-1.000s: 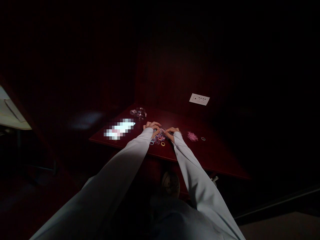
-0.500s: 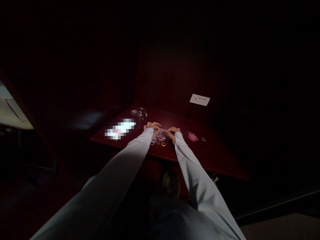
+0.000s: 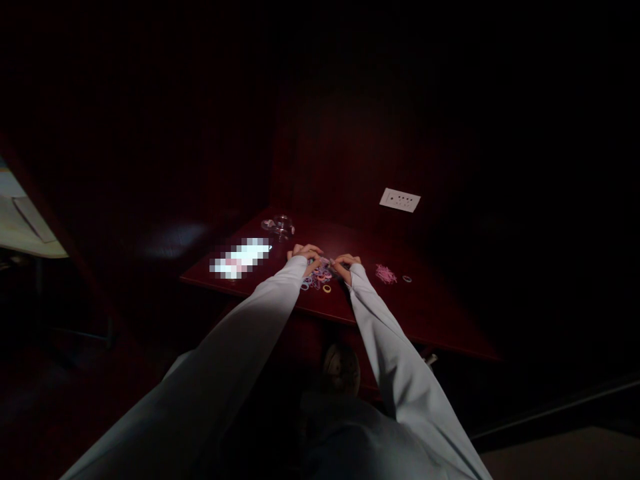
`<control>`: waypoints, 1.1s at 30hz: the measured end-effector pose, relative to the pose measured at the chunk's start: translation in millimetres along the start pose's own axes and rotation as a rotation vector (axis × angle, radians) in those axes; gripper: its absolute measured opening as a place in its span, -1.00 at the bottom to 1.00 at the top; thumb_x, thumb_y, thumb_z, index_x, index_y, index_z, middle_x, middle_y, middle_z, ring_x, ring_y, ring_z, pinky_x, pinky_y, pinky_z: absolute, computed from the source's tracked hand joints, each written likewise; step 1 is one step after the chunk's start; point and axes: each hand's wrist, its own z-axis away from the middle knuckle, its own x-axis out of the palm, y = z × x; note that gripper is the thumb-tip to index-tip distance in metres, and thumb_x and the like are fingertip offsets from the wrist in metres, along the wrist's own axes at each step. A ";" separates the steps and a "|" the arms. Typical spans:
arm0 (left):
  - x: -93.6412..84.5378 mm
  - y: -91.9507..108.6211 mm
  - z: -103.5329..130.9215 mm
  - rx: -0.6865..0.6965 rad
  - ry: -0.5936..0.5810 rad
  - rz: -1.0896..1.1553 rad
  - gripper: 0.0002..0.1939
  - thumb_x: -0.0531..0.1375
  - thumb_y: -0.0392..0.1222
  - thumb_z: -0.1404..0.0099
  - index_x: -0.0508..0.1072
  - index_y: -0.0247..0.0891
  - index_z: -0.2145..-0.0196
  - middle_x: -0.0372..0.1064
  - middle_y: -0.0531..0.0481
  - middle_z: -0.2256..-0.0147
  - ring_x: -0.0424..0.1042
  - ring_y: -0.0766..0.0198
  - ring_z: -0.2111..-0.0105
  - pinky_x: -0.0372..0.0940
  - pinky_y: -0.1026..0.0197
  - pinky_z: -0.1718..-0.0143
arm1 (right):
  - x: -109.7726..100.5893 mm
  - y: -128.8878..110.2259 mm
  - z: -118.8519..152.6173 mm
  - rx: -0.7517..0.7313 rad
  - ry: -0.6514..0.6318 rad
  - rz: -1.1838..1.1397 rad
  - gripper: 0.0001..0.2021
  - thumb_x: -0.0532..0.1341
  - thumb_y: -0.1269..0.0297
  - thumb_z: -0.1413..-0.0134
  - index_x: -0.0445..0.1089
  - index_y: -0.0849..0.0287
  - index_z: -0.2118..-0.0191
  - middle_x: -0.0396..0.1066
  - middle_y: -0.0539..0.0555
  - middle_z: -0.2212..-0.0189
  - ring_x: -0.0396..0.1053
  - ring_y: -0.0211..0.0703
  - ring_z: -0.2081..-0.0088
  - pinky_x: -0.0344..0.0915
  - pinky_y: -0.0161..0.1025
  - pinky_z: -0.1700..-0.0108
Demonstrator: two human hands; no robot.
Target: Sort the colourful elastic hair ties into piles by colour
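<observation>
My left hand (image 3: 307, 257) and my right hand (image 3: 345, 267) are close together over a pile of small coloured bands (image 3: 318, 278) on the dark red table (image 3: 327, 311). Fingers of both hands are bent and pinched inward; what they hold is too small and dark to make out. A yellow ring (image 3: 327, 289) lies at the near edge of the pile, a pale blue ring (image 3: 305, 285) at its left. Right of my right hand sits a heap of pink bands (image 3: 385, 274), with a single greyish ring (image 3: 407, 279) beside it.
A clear container (image 3: 283, 225) stands at the table's back left. In front of it lies a bright, pixelated rectangular thing (image 3: 241, 258). A white socket plate (image 3: 399, 200) is on the wall behind. Another, light-coloured table (image 3: 30, 233) shows at the far left.
The fingertips have shifted slightly above the pile. My arms and the things lying on the table look unmoved.
</observation>
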 end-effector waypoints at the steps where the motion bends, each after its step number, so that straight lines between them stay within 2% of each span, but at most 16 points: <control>1: 0.6 0.0 0.2 -0.002 0.010 -0.002 -0.77 0.27 -0.20 -0.36 0.55 -0.14 0.48 0.56 0.16 -0.05 0.29 0.11 -0.07 0.04 -0.04 -0.10 | 0.3 0.2 -1.2 0.009 0.000 0.003 -0.63 0.27 -0.16 -0.16 0.58 0.02 0.40 0.58 0.04 0.22 0.37 -0.03 0.07 0.16 -0.08 -0.08; 5: 0.3 0.1 0.4 -0.008 0.013 -0.009 -0.80 0.29 -0.21 -0.35 0.55 -0.14 0.46 0.56 0.16 -0.04 0.28 0.11 -0.07 0.04 -0.03 -0.07 | -4.7 0.3 -3.4 0.056 0.081 0.064 -0.60 0.22 -0.15 -0.20 0.59 0.05 0.38 0.56 0.08 0.25 0.34 -0.02 0.10 0.15 -0.10 -0.04; 10: -2.0 0.6 -0.7 -0.010 -0.012 -0.009 -0.80 0.30 -0.21 -0.35 0.56 -0.14 0.46 0.57 0.15 -0.02 0.29 0.10 -0.05 0.03 -0.04 -0.07 | -26.6 -0.3 5.0 0.257 0.333 0.423 -0.66 0.16 0.00 -0.27 0.57 0.08 0.33 0.53 0.16 0.12 0.24 0.11 -0.01 0.09 0.00 -0.08; 14: -0.5 1.3 -0.2 -0.018 0.011 -0.006 -0.80 0.28 -0.23 -0.35 0.56 -0.16 0.46 0.57 0.14 -0.02 0.29 0.09 -0.06 0.03 -0.06 -0.09 | -37.7 -0.5 11.1 0.385 0.331 0.581 -0.70 0.15 0.10 -0.23 0.58 0.11 0.32 0.49 0.22 0.07 0.19 0.21 -0.06 0.04 0.11 -0.10; 20: -1.7 0.3 0.1 0.001 -0.009 0.003 -0.79 0.26 -0.21 -0.34 0.57 -0.14 0.47 0.58 0.14 -0.02 0.30 0.08 -0.09 0.03 -0.09 -0.12 | -35.6 2.7 14.2 0.481 0.391 0.630 -0.71 0.14 0.14 -0.18 0.58 0.14 0.28 0.40 0.26 -0.02 0.17 0.25 -0.08 0.01 0.23 -0.13; 25: -2.8 -0.6 -0.9 -0.005 -0.023 -0.010 -0.78 0.27 -0.19 -0.35 0.56 -0.14 0.48 0.57 0.15 -0.03 0.31 0.09 -0.09 0.04 -0.06 -0.10 | -30.9 4.7 12.3 0.400 0.393 0.517 -0.73 0.19 0.07 -0.18 0.58 0.08 0.25 0.37 0.23 -0.07 0.14 0.24 -0.09 0.04 0.22 -0.14; 27: -2.0 -0.4 -0.6 -0.003 -0.022 -0.015 -0.78 0.27 -0.19 -0.36 0.56 -0.14 0.47 0.57 0.14 -0.04 0.31 0.09 -0.09 0.04 -0.05 -0.11 | -25.4 2.5 10.9 0.301 0.327 0.459 -0.76 0.22 0.08 -0.19 0.60 0.02 0.20 0.38 0.16 -0.09 0.14 0.19 -0.11 0.06 0.15 -0.15; 30: 0.0 -0.5 0.0 0.002 -0.005 -0.022 -0.79 0.28 -0.20 -0.36 0.56 -0.14 0.46 0.57 0.13 -0.04 0.30 0.09 -0.10 0.03 -0.06 -0.12 | -14.2 -3.2 10.9 0.135 0.163 0.393 -0.81 0.28 0.05 -0.21 0.63 -0.07 0.21 0.42 0.05 -0.09 0.14 0.11 -0.12 0.05 0.05 -0.16; 33: 1.4 -1.4 -0.7 0.002 0.001 -0.023 -0.81 0.28 -0.18 -0.35 0.58 -0.13 0.45 0.57 0.12 -0.03 0.28 0.08 -0.11 0.03 -0.07 -0.13 | -3.5 -9.6 12.9 0.025 0.066 0.362 -0.81 0.32 0.00 -0.21 0.66 -0.11 0.22 0.43 0.03 -0.10 0.13 0.08 -0.12 0.05 0.01 -0.15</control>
